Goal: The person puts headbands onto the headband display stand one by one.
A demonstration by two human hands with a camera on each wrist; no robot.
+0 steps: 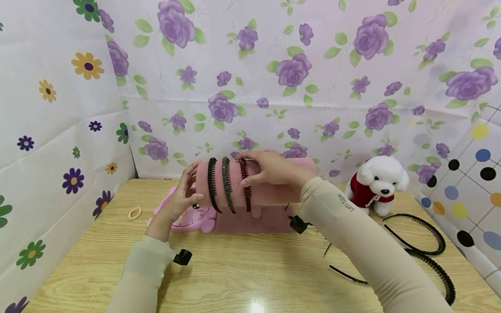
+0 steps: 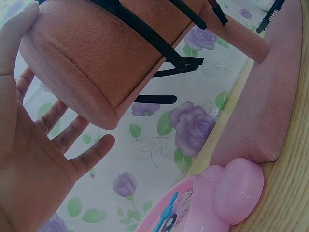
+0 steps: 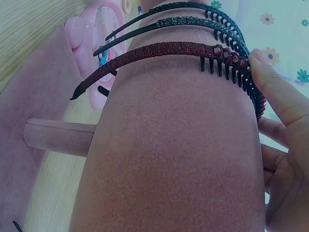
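Note:
A pink padded headband stand (image 1: 279, 191), a thick roll on a post and flat base, stands on the table. Round its left part sit a black headband (image 1: 212, 184), a grey glittery headband (image 1: 226, 184) and a dark red beaded headband (image 1: 247, 200), all with comb teeth. My right hand (image 1: 270, 167) reaches over the roll and pinches the red headband, thumb at its beaded part in the right wrist view. At the roll's left end is my left hand (image 1: 180, 198), thumb touching the end and fingers (image 2: 94, 157) spread beside it in the left wrist view.
Behind the left hand lies a pink clock (image 1: 192, 219), near a small beige hair tie (image 1: 135, 213). A white plush dog (image 1: 377, 184) in red sits at the back right. Black headbands (image 1: 444, 278) lie at the right, partly behind my right sleeve. Patterned cloth walls enclose the table.

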